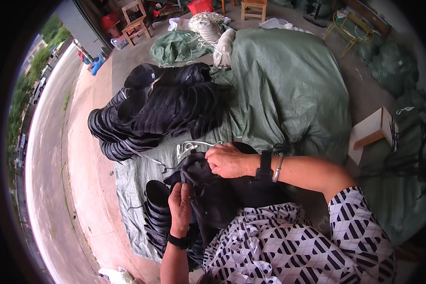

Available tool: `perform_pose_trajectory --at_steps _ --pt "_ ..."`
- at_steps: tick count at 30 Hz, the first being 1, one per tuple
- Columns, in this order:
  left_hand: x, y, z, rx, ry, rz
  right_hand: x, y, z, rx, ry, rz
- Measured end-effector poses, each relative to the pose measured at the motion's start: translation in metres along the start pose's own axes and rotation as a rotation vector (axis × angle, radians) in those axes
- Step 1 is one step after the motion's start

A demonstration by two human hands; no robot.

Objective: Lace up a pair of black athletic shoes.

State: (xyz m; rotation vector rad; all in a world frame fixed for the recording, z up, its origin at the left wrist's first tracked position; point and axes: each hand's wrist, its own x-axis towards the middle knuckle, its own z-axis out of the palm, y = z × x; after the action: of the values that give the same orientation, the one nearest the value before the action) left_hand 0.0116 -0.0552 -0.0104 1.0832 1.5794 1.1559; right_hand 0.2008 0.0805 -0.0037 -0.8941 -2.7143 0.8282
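A black piece that looks like a shoe upper (196,165) lies over my lap, its rounded opening facing up. My left hand (180,206) pinches its left edge between thumb and fingers. Over its right side, my right hand (229,161) is closed with the fingertips together; what they hold is hidden. White cord (189,146) lies just beyond the piece and runs close to my right fingers. Left of my lap is a nested stack of similar black uppers (157,194). A larger heap of nested black uppers (170,106) lies farther off, with cord tied around it.
A green woven sheet (137,189) lies under the stacks. A large green-covered bundle (288,80) rises at the far right. Rolls of white cord (208,26), a wooden chair (135,21) and a stool (254,8) stand behind. A wooden box (376,128) is at right.
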Motion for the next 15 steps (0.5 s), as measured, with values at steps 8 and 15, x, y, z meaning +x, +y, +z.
perform_pose_trajectory --at_steps 8,15 --pt "0.002 0.001 -0.009 0.05 -0.068 -0.019 0.039 0.075 -0.038 1.033 0.774 0.394" --pt "0.003 0.018 0.001 -0.267 0.01 -0.089 -0.045 0.015 -0.018 0.059 0.054 0.029"
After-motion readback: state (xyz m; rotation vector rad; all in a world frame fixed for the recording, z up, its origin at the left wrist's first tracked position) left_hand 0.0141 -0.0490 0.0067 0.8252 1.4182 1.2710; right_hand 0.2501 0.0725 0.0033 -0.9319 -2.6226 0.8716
